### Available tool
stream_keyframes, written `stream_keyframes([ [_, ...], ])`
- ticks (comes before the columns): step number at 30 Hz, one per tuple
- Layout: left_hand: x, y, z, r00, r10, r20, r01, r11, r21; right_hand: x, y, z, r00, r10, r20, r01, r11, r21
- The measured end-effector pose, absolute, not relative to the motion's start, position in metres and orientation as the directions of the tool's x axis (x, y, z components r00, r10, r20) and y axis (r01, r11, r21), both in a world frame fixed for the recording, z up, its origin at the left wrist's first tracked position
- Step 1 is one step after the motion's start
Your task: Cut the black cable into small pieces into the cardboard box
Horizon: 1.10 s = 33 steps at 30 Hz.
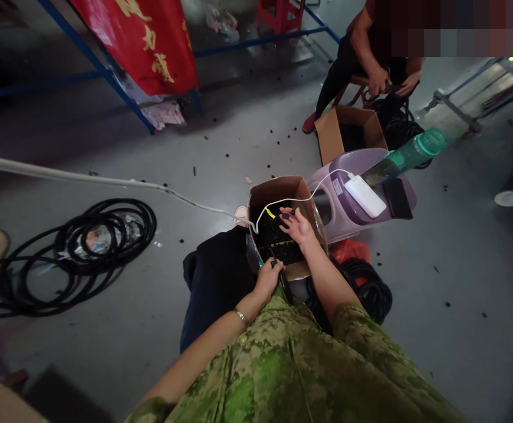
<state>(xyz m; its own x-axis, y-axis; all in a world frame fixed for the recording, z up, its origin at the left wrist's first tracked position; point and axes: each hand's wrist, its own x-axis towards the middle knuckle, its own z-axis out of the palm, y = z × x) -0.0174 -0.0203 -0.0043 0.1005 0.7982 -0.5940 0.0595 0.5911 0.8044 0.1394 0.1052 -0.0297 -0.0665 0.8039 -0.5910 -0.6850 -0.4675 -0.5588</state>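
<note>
My left hand (268,281) is closed round a black cord (286,288) close to my lap; a dark end sticks up past the fingers, too small to make out. Palm up, my right hand (299,228) holds a few small black pieces (287,215) on its curled fingers. Both hands are at a cardboard box (274,188) between my knees, the right one above its opening and the left at its near rim. Many small black pieces (269,232) lie inside the box. A white cable (282,201) with a yellow tag (270,212) crosses over it.
A purple stool (348,161) at the right bears a white power bank (365,197), a dark phone (398,198) and a green bottle (415,154). Black coils (75,258) lie on the floor at left. A co-worker (364,50) sits behind another cardboard box (329,132).
</note>
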Motion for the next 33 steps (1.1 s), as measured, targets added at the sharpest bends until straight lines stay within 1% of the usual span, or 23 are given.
stream_keyframes([
  [6, -0.0186, -0.0206, -0.0025, 0.102, 0.793, -0.601, 0.044, 0.6, 0.799, 0.1354, 0.1018, -0.0408, -0.012, 0.853, -0.522, -0.79, -0.328, -0.518],
  [10, -0.0187, -0.0206, -0.0021, 0.106, 0.793, -0.6, 0.048, 0.599, 0.799, 0.1337, 0.1035, -0.0414, 0.032, 0.856, -0.517, -0.809, -0.281, -0.516],
  [16, -0.0181, -0.02, -0.0027, 0.107, 0.791, -0.603, 0.06, 0.6, 0.798, 0.1323, 0.1032, -0.0394, 0.047, 0.831, -0.554, -0.806, -0.296, -0.512],
  [22, -0.0193, -0.0212, -0.0047, 0.107, 0.805, -0.584, 0.066, 0.58, 0.812, 0.1306, 0.1012, -0.0388, -0.015, 0.825, -0.566, -0.786, -0.359, -0.504],
  [27, -0.0194, -0.0216, -0.0034, 0.103, 0.81, -0.578, 0.057, 0.575, 0.816, 0.1294, 0.1015, -0.0373, -0.008, 0.824, -0.567, -0.781, -0.359, -0.511],
  [33, -0.0185, -0.0217, -0.0026, 0.094, 0.812, -0.576, 0.041, 0.575, 0.817, 0.1308, 0.0984, -0.0373, -0.016, 0.82, -0.572, -0.798, -0.356, -0.487],
])
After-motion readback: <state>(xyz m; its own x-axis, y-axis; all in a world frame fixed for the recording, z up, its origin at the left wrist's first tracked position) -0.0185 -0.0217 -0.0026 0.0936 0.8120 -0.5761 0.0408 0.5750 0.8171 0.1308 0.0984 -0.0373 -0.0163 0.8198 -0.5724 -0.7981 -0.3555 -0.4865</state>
